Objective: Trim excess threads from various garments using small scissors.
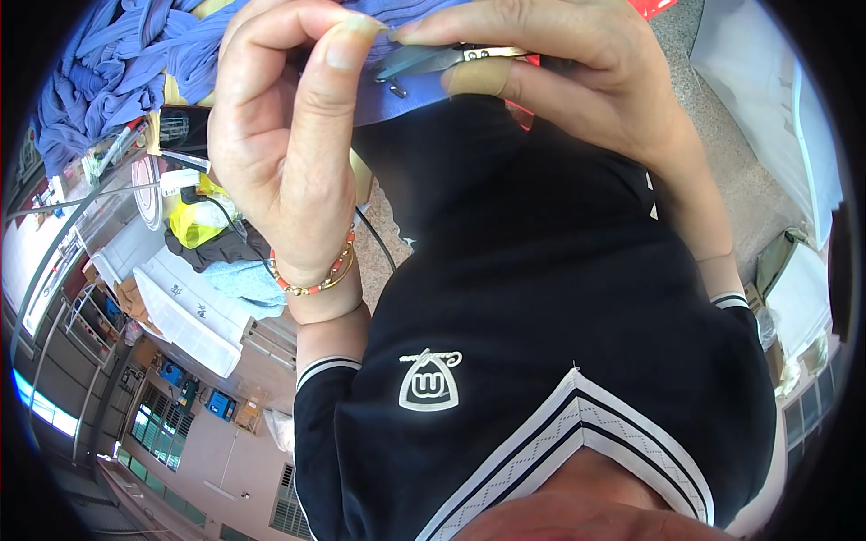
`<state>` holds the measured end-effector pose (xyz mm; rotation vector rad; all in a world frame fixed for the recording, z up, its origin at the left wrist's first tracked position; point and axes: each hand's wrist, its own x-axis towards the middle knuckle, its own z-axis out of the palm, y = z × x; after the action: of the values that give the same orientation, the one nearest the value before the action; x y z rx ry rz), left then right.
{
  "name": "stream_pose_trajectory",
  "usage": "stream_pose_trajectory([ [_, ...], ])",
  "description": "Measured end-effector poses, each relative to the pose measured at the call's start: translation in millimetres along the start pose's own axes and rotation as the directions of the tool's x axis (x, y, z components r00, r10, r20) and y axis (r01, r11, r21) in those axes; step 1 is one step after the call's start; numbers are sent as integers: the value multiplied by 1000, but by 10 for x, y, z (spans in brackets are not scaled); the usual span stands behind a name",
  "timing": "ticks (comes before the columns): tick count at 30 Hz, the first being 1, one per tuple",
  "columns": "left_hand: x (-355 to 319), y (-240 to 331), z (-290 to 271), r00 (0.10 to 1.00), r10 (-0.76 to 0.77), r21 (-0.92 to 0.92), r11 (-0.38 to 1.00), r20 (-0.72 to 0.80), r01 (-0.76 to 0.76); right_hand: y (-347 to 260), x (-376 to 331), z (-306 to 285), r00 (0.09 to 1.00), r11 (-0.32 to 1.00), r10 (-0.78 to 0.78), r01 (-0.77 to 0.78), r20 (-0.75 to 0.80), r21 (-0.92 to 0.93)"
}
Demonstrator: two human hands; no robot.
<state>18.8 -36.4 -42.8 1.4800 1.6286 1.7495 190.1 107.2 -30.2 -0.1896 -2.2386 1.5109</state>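
My left hand (289, 135) is raised at the upper left, thumb and forefinger pinched over periwinkle-blue fabric (388, 106); whatever lies between the tips is too small to make out. Facing it, my right hand (586, 72) holds what look like thread snips (419, 63), the grey blade pointing toward my left thumb. The right fingertip nearly meets the left ones above the blade. A tan wrap (480, 77) covers the right thumb tip. Just below the blade, a small dark piece (398, 90) shows against the fabric.
Bunched blue garments (135, 54) are heaped at the upper left. Below them sit a yellow bag (197, 221), a light-blue cloth (244, 284) and white sheets (194, 316), with a black cable (374, 236) nearby. Clear plastic sheeting (767, 99) hangs at the right.
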Motion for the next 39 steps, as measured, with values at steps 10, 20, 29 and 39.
stream_pose_trajectory([
  [10, 14, -100, -365, 939, -158, -272, 960, -305, 73, 63, -3, 111, 992, 994, 86, -80, -89, 74],
  [20, -435, -322, -319, 979, -157, 289, 939, -128, 188, 907, 219, 246, 828, 560, -519, 517, -213, 647],
  [29, -28, 209, -82, 961, 140, 621, 739, 240, -263, 940, 50, -15, 893, 557, -354, 440, -277, 704],
  [39, 108, 357, 102, 944, 137, 729, 606, 300, -320, 762, 2, -129, 966, 697, -157, 255, -204, 671],
])
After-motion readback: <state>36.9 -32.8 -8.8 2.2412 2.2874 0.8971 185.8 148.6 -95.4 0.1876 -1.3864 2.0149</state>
